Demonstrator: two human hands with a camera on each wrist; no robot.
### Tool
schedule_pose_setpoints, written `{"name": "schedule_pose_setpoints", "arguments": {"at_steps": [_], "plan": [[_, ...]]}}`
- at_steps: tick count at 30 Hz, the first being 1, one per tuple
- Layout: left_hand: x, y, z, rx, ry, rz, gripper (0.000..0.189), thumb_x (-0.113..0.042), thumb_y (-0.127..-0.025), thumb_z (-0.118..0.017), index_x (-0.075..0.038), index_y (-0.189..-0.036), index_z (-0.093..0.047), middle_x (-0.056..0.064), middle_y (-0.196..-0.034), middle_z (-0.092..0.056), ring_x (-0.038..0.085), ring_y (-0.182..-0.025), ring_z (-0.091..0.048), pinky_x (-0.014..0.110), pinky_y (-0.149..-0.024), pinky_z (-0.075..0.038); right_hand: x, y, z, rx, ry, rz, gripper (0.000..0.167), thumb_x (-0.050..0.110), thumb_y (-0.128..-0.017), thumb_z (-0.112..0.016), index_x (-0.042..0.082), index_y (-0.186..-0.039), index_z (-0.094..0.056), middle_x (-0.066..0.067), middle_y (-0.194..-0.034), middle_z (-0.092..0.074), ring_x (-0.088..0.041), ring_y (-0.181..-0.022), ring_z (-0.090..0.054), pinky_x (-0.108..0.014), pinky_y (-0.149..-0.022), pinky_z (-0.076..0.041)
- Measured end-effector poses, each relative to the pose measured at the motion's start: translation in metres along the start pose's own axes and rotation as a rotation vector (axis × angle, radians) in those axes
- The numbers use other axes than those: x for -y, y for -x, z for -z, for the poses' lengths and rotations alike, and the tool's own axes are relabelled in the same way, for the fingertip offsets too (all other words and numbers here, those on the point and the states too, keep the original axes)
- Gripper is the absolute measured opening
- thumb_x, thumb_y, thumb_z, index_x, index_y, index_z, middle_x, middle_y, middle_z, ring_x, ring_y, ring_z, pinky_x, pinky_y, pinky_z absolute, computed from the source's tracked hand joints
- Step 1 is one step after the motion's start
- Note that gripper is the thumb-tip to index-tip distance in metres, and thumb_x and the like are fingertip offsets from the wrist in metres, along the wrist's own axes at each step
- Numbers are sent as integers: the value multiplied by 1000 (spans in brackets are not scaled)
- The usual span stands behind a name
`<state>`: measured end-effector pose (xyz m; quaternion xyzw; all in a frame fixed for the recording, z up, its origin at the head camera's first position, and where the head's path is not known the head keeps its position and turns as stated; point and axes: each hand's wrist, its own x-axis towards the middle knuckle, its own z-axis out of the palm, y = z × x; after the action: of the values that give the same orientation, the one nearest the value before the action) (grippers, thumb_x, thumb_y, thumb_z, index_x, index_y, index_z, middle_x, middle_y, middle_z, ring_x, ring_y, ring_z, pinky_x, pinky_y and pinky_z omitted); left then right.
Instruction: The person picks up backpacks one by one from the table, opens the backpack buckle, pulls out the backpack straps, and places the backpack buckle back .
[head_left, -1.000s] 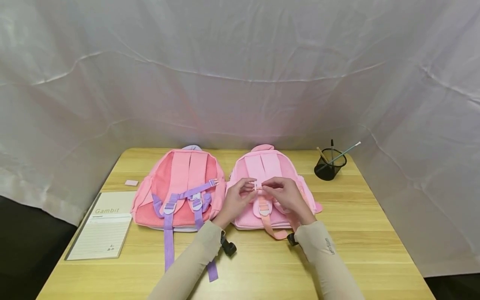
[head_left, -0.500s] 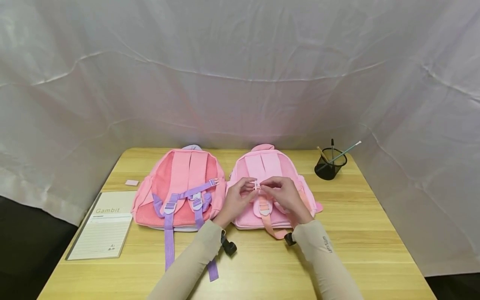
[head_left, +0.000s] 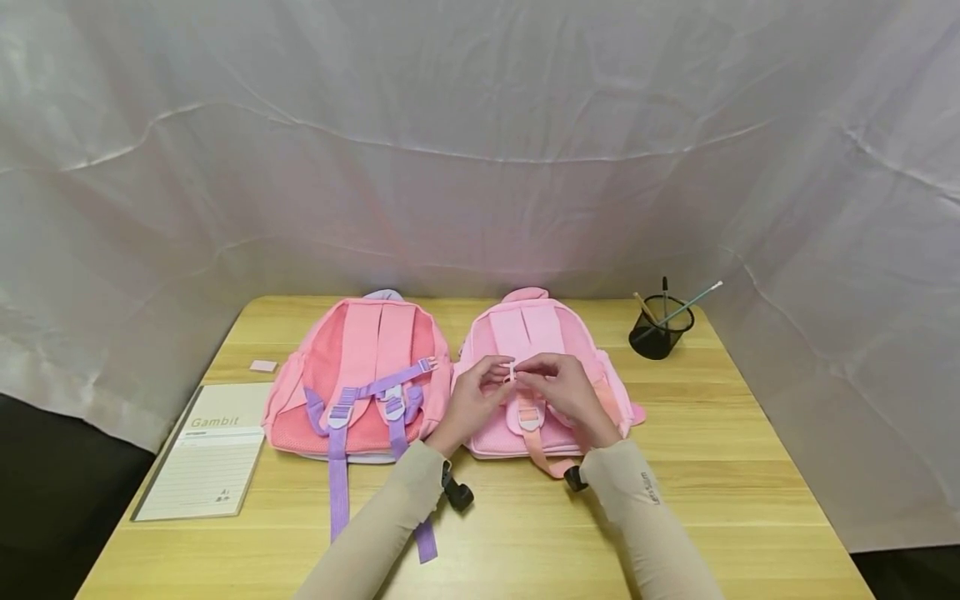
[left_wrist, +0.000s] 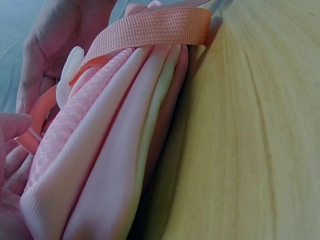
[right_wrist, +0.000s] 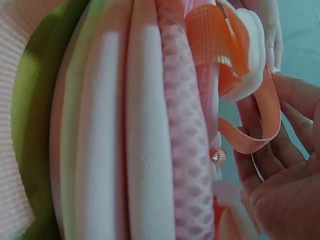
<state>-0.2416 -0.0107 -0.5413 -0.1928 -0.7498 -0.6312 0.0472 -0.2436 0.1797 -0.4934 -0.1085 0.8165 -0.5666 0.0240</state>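
A light pink backpack (head_left: 491,435) lies back side up, its shoulder straps toward me. Above its middle, my left hand (head_left: 474,404) pinches a white plastic buckle (head_left: 512,372) between thumb and fingertips. My right hand (head_left: 572,392) meets it from the right, thumb and fingers pinching the buckle's other side. An orange strap (right_wrist: 270,115) loops down by the right hand's fingers in the right wrist view. Fingertips cover most of the buckle, so I cannot tell whether its halves are joined. Another orange strap (head_left: 536,450) hangs from a white adjuster (head_left: 529,417) at the backpack's lower part.
A coral backpack (head_left: 288,425) with purple straps (head_left: 339,492) lies against the pink one's left side. Further left are a notebook (head_left: 202,467) and a small pink eraser-like block (head_left: 263,366). A black mesh pen cup (head_left: 652,342) stands back right. Curtains enclose the wooden table (head_left: 712,517).
My right hand has shifted slightly left, its fingertips closing in on the left hand's at the buckle. The left hand stays in place, and both backpacks lie as before.
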Motion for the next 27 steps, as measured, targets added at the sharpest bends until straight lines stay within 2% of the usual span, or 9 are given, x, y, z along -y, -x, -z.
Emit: {"name": "schedule_pose_setpoints", "arguments": {"at_steps": [7,15,22,27], "plan": [[1,1,0,3,-27,0,40,-16,-95,-76,-7,-132,-65,13,-112,-74,26,-106,-72,27,-96,-57,-3,1,1,-24,-36,-51,17,10,-92,-79,2,-107,-78,-14,-108,-77,-17,-96,-67,-21,-78,-56],[1,1,0,10,-6,-6,39,-15,-95,-76,-8,-132,-64,13,-115,-75,26,-106,-73,28,-95,-58,-4,1,0,7,-32,-34,20,13,-93,-78,3,-110,-78,-14,-111,-77,-18,-100,-68,-21,-83,-57],[2,1,1,-17,-6,9,38,-13,-94,-76,-11,-131,-66,11,-111,-75,24,-104,-73,26,-94,-58,-7,4,8,20,31,-63,19,19,-94,-79,7,-108,-79,-9,-107,-77,-17,-93,-66,-23,-79,-56],[1,-1,-1,-36,27,1,38,-10,-94,-76,-8,-131,-66,14,-112,-73,27,-105,-72,27,-95,-58,-12,6,20,23,110,-48,17,21,-94,-78,10,-106,-80,-6,-103,-78,-13,-88,-66,-22,-75,-55]]}}
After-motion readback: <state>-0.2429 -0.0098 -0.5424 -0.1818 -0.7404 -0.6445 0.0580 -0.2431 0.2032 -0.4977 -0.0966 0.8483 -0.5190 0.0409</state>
